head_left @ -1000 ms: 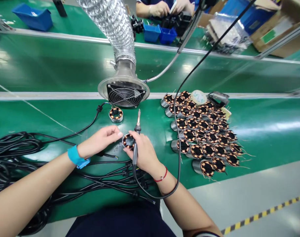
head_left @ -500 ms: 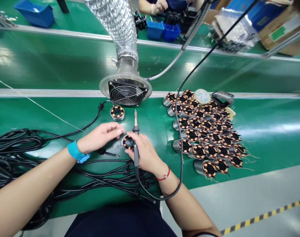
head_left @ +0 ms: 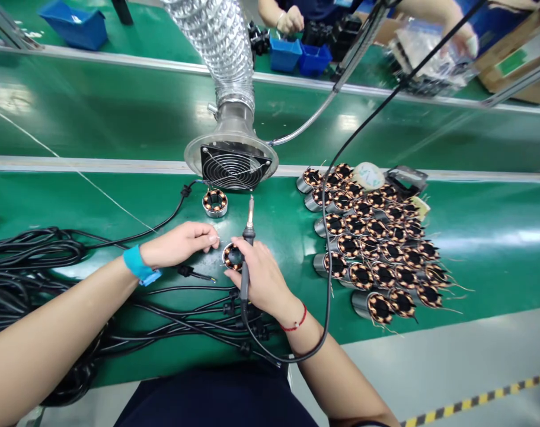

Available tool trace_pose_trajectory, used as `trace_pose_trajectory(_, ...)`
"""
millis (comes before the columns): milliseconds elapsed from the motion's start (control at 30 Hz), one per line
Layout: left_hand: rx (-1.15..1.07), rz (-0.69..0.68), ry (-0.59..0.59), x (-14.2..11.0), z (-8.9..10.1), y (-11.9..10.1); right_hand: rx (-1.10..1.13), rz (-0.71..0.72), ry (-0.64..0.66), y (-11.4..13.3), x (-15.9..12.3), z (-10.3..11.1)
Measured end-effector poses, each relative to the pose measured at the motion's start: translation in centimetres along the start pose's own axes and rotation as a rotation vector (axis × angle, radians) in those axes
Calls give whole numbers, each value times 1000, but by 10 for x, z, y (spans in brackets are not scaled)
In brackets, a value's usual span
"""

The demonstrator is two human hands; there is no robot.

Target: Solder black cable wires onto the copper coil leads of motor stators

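We work at a green conveyor bench (head_left: 96, 201), where a foil duct (head_left: 219, 47) drops to a fume-extractor fan (head_left: 232, 169) at the far edge. Right of the fan, wound motor stators (head_left: 376, 249) lie packed in rows with fine leads sticking out, while black power cords (head_left: 29, 267) sprawl across the near left corner. A lone stator (head_left: 215, 203) sits just below the fan. Our left hand (head_left: 174, 244), wearing a blue wrist strap (head_left: 139, 264), has its fingers curled together just beside a held stator (head_left: 231, 257); we cannot tell whether they pinch anything. That held stator lies near the middle of the bench under our right hand (head_left: 263, 279), which is closed around a soldering iron (head_left: 247, 249), its fingertips on the stator's rim and the tip pointing toward the fan. We judge the hot shaft the main risk: a careless turn could burn our fingers or scorch the copper windings. The iron's cord (head_left: 327, 237) crosses above the rows and, if pulled, could snag the leads or topple stators.
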State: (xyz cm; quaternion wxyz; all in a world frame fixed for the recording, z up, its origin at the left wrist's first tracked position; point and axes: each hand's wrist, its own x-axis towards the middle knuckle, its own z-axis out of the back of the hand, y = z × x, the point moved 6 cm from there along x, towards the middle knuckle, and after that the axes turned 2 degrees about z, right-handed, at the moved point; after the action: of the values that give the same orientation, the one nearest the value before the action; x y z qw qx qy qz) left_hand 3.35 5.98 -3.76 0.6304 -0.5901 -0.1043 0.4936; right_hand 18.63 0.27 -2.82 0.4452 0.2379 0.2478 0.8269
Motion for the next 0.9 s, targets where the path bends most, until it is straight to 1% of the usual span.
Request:
trace_pose_trajectory(67, -151, -5, -10, 0, -3, -2, 0, 24, 21, 2, 0, -2)
trace_pose_trajectory(133, -251, 18, -24, 0, -6, -2, 17, 45, 43, 1, 1, -2)
trace_pose_trajectory(167, -264, 27, -30, 0, -7, -4, 25, 52, 51, 1, 1, -1)
trace_pose_trajectory(233, -218, 30, -45, -2, -6, -7, 41, 58, 57, -3, 1, 2)
trace_pose_trajectory(300, -86, 21, -49, -10, -1, -11, 58, 48, 43, -8, 0, 9)
trace_pose_trajectory(333, 20, 16, -33, -15, 0, -12, 66, 33, 29, -11, 0, 13)
trace_pose_trajectory(400, 295, 17, 39, -27, 0, -9, 83, -4, 3, -19, 0, 20)
trace_pose_trajectory(467, 569, 26, 118, -38, -4, 0, 101, -19, -23, -24, -1, 26)
trace_pose_trajectory(500, 667, 24, 134, -41, -5, 4, 116, -14, -41, -26, -1, 29)
trace_pose_trajectory(567, 773, -8, 114, -40, -4, 9, 161, 6, -101, -30, -2, 34)
trace_pose_trajectory(600, 788, -41, 86, -38, -3, 8, 189, 17, -144, -31, -3, 36)
trace_pose_trajectory(667, 735, -116, 32, -31, -1, 0, 242, 36, -250, -32, -5, 41)
trace_pose_trajectory(767, 477, -144, -63, -25, 3, -16, 324, 7, -422, -28, -11, 48)
trace_pose_trajectory(833, 304, -118, -120, -26, 2, -24, 449, -42, -480, -21, -13, 48)
trace_pose_trajectory(900, 191, -102, -156, -29, -2, -29, 599, -83, -474, -11, -12, 45)
